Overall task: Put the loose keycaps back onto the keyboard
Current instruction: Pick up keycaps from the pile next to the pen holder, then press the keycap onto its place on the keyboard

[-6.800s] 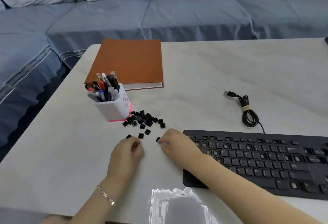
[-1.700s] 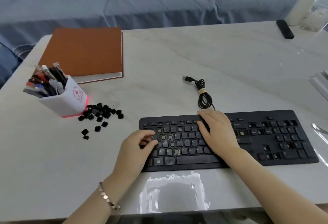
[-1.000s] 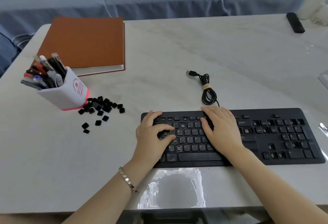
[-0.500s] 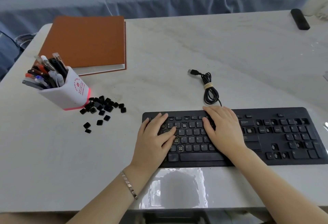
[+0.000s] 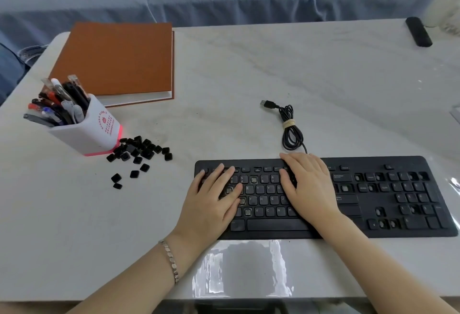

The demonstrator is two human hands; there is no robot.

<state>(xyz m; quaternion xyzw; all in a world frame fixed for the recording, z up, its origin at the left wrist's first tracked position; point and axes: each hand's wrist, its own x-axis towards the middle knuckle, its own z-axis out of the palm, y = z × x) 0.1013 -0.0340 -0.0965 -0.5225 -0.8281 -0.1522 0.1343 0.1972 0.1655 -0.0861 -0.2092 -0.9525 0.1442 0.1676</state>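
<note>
The small black loose keycaps (image 5: 139,150) lie scattered left of the long flat black keyboard (image 5: 373,214), off the end of its left-right axis and nearest the left hand (image 5: 214,204). That hand rests flat on the left keys, fingers straight, holding nothing; the right hand (image 5: 308,189) lies likewise mid-keyboard. Only white tabletop (image 5: 169,189) shows between them. A white pen cup (image 5: 87,134) stands further left, against the pile.

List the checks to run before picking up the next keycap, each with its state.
1. Left hand flat on the keyboard, nothing pinched: ok.
2. Right hand flat on the keyboard, steadying it: ok.
3. Loose keycaps lie in the open beside the pen holder: ok.
4. All sockets filled: not ok, a bare socket shows in the number row, others too.
5. Keycap legends readable from here: cannot tell.
</note>
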